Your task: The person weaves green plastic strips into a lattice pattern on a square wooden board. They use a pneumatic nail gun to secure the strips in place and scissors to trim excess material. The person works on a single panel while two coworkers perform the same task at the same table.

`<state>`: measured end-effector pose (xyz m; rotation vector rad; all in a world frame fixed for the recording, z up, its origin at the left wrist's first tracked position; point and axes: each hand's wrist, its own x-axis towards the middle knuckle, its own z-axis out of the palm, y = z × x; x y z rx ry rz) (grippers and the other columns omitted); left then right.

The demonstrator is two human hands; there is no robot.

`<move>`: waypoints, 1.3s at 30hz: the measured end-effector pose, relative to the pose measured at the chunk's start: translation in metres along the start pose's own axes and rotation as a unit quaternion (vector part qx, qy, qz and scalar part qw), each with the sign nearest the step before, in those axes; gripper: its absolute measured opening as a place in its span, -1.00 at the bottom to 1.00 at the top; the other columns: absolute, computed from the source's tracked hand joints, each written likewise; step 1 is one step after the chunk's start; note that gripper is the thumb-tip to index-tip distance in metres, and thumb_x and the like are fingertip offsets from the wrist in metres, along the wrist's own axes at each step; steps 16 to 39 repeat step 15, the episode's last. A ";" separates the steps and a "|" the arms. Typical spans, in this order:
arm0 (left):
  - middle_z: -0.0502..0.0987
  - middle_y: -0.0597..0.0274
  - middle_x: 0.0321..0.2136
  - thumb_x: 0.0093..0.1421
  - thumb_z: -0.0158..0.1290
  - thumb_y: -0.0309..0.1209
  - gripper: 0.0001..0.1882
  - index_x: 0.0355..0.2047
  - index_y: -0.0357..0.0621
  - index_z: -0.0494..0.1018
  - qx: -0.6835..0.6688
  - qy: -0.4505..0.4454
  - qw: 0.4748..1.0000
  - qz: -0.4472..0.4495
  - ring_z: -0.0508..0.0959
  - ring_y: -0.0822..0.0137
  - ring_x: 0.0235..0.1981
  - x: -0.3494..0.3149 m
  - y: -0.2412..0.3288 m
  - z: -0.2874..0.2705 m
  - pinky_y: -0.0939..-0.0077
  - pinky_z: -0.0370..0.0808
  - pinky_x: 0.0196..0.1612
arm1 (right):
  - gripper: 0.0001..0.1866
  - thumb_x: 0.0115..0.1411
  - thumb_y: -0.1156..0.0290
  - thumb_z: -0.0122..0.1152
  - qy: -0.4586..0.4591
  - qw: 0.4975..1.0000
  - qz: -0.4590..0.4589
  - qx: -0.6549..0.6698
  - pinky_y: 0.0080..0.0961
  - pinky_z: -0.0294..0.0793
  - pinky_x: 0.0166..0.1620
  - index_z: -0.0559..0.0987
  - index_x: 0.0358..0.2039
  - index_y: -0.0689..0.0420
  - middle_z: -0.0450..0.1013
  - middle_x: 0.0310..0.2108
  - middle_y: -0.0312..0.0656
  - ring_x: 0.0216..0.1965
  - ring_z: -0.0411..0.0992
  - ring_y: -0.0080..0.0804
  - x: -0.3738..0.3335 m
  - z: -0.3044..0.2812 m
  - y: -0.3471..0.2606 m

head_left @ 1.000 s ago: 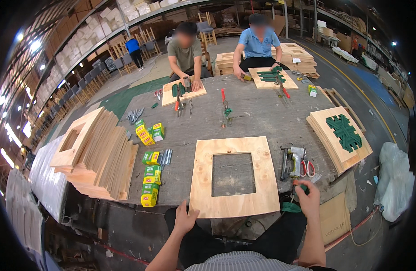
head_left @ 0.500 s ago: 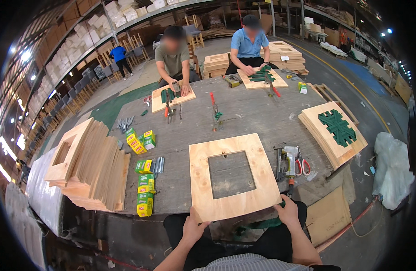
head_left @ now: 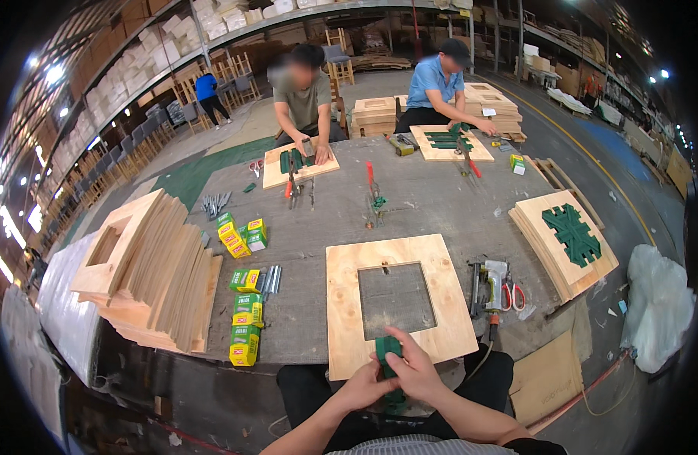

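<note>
Both my hands hold a piece of dark green webbing [head_left: 388,349] over the near edge of a square plywood frame [head_left: 349,299]. My left hand [head_left: 366,388] is closed on the webbing from the left. From the right, my right hand [head_left: 416,370] pinches it, thumb and fingers near its upper part. More green material hangs below between my hands, partly hidden. Flat on the table, the frame has a square opening and its near edge lies close to my lap. Right of the frame lie a staple gun [head_left: 494,287] and red-handled scissors [head_left: 515,296].
Stacked plywood frames [head_left: 148,277] stand at left, beside green and yellow boxes [head_left: 247,311] and staple strips [head_left: 272,279]. At right, another stack [head_left: 527,227] carries woven green webbing [head_left: 571,235]. A red-handled tool [head_left: 372,182] lies mid-table. Two people work on frames across the table [head_left: 311,220].
My hands have let go of the frame's near corners and come together on green webbing. Across the table, the person in blue has reached an arm out to the right.
</note>
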<state>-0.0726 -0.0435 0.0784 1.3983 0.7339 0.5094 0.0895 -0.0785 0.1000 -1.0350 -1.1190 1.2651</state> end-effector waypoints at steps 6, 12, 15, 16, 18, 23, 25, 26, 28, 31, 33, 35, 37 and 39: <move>0.66 0.28 -0.20 0.43 0.08 -0.37 -0.72 0.03 -0.30 0.57 0.073 0.207 0.974 -0.058 0.60 0.43 -0.18 0.027 -0.017 -0.073 0.45 0.54 -0.09 | -0.31 0.42 0.19 0.13 -0.116 0.923 0.062 -0.361 -0.24 0.52 0.10 0.15 0.47 0.07 0.53 0.10 0.04 0.01 0.59 -0.02 0.068 -0.015 -0.037; 0.36 -0.03 0.33 0.34 0.11 -0.28 -0.65 0.10 -0.04 0.57 0.468 0.305 0.828 0.047 0.27 -0.17 0.37 0.049 -0.070 -0.150 -0.07 0.05 0.46 | -0.40 0.41 0.06 0.14 -0.016 0.895 -0.125 -0.428 -0.13 0.42 0.24 0.44 0.29 0.22 0.45 0.21 0.11 0.19 0.45 0.05 0.233 -0.049 -0.042; 0.36 0.02 0.35 0.32 0.13 -0.26 -0.49 0.26 -0.03 0.44 0.455 0.284 0.841 0.069 0.24 -0.23 0.40 0.060 -0.079 -0.147 -0.31 0.04 0.44 | -0.37 0.41 0.03 0.15 0.062 0.826 -0.210 -0.519 -0.12 0.29 0.35 0.42 0.32 0.20 0.44 0.22 0.13 0.28 0.40 -0.07 0.342 -0.073 -0.050; 0.36 0.02 0.35 0.32 0.13 -0.26 -0.49 0.26 -0.03 0.44 0.455 0.284 0.841 0.069 0.24 -0.23 0.40 0.060 -0.079 -0.147 -0.31 0.04 0.44 | -0.37 0.41 0.03 0.15 0.062 0.826 -0.210 -0.519 -0.12 0.29 0.35 0.42 0.32 0.20 0.44 0.22 0.13 0.28 0.40 -0.07 0.342 -0.073 -0.050; 0.36 0.02 0.35 0.32 0.13 -0.26 -0.49 0.26 -0.03 0.44 0.455 0.284 0.841 0.069 0.24 -0.23 0.40 0.060 -0.079 -0.147 -0.31 0.04 0.44 | -0.37 0.41 0.03 0.15 0.062 0.826 -0.210 -0.519 -0.12 0.29 0.35 0.42 0.32 0.20 0.44 0.22 0.13 0.28 0.40 -0.07 0.342 -0.073 -0.050; 0.36 0.02 0.35 0.32 0.13 -0.26 -0.49 0.26 -0.03 0.44 0.455 0.284 0.841 0.069 0.24 -0.23 0.40 0.060 -0.079 -0.147 -0.31 0.04 0.44 | -0.37 0.41 0.03 0.15 0.062 0.826 -0.210 -0.519 -0.12 0.29 0.35 0.42 0.32 0.20 0.44 0.22 0.13 0.28 0.40 -0.07 0.342 -0.073 -0.050; 0.36 0.02 0.35 0.32 0.13 -0.26 -0.49 0.26 -0.03 0.44 0.455 0.284 0.841 0.069 0.24 -0.23 0.40 0.060 -0.079 -0.147 -0.31 0.04 0.44 | -0.37 0.41 0.03 0.15 0.062 0.826 -0.210 -0.519 -0.12 0.29 0.35 0.42 0.32 0.20 0.44 0.22 0.13 0.28 0.40 -0.07 0.342 -0.073 -0.050; 0.36 0.02 0.35 0.32 0.13 -0.26 -0.49 0.26 -0.03 0.44 0.455 0.284 0.841 0.069 0.24 -0.23 0.40 0.060 -0.079 -0.147 -0.31 0.04 0.44 | -0.37 0.41 0.03 0.15 0.062 0.826 -0.210 -0.519 -0.12 0.29 0.35 0.42 0.32 0.20 0.44 0.22 0.13 0.28 0.40 -0.07 0.342 -0.073 -0.050; 0.36 0.02 0.35 0.32 0.13 -0.26 -0.49 0.26 -0.03 0.44 0.455 0.284 0.841 0.069 0.24 -0.23 0.40 0.060 -0.079 -0.147 -0.31 0.04 0.44 | -0.37 0.41 0.03 0.15 0.062 0.826 -0.210 -0.519 -0.12 0.29 0.35 0.42 0.32 0.20 0.44 0.22 0.13 0.28 0.40 -0.07 0.342 -0.073 -0.050; 0.36 0.02 0.35 0.32 0.13 -0.26 -0.49 0.26 -0.03 0.44 0.455 0.284 0.841 0.069 0.24 -0.23 0.40 0.060 -0.079 -0.147 -0.31 0.04 0.44 | -0.37 0.41 0.03 0.15 0.062 0.826 -0.210 -0.519 -0.12 0.29 0.35 0.42 0.32 0.20 0.44 0.22 0.13 0.28 0.40 -0.07 0.342 -0.073 -0.050; 0.36 0.02 0.35 0.32 0.13 -0.26 -0.49 0.26 -0.03 0.44 0.455 0.284 0.841 0.069 0.24 -0.23 0.40 0.060 -0.079 -0.147 -0.31 0.04 0.44 | -0.37 0.41 0.03 0.15 0.062 0.826 -0.210 -0.519 -0.12 0.29 0.35 0.42 0.32 0.20 0.44 0.22 0.13 0.28 0.40 -0.07 0.342 -0.073 -0.050; 0.36 0.02 0.35 0.32 0.13 -0.26 -0.49 0.26 -0.03 0.44 0.455 0.284 0.841 0.069 0.24 -0.23 0.40 0.060 -0.079 -0.147 -0.31 0.04 0.44 | -0.37 0.41 0.03 0.15 0.062 0.826 -0.210 -0.519 -0.12 0.29 0.35 0.42 0.32 0.20 0.44 0.22 0.13 0.28 0.40 -0.07 0.342 -0.073 -0.050; 0.36 0.02 0.35 0.32 0.13 -0.26 -0.49 0.26 -0.03 0.44 0.455 0.284 0.841 0.069 0.24 -0.23 0.40 0.060 -0.079 -0.147 -0.31 0.04 0.44 | -0.37 0.41 0.03 0.15 0.062 0.826 -0.210 -0.519 -0.12 0.29 0.35 0.42 0.32 0.20 0.44 0.22 0.13 0.28 0.40 -0.07 0.342 -0.073 -0.050; 0.36 0.02 0.35 0.32 0.13 -0.26 -0.49 0.26 -0.03 0.44 0.455 0.284 0.841 0.069 0.24 -0.23 0.40 0.060 -0.079 -0.147 -0.31 0.04 0.44 | -0.37 0.41 0.03 0.15 0.062 0.826 -0.210 -0.519 -0.12 0.29 0.35 0.42 0.32 0.20 0.44 0.22 0.13 0.28 0.40 -0.07 0.342 -0.073 -0.050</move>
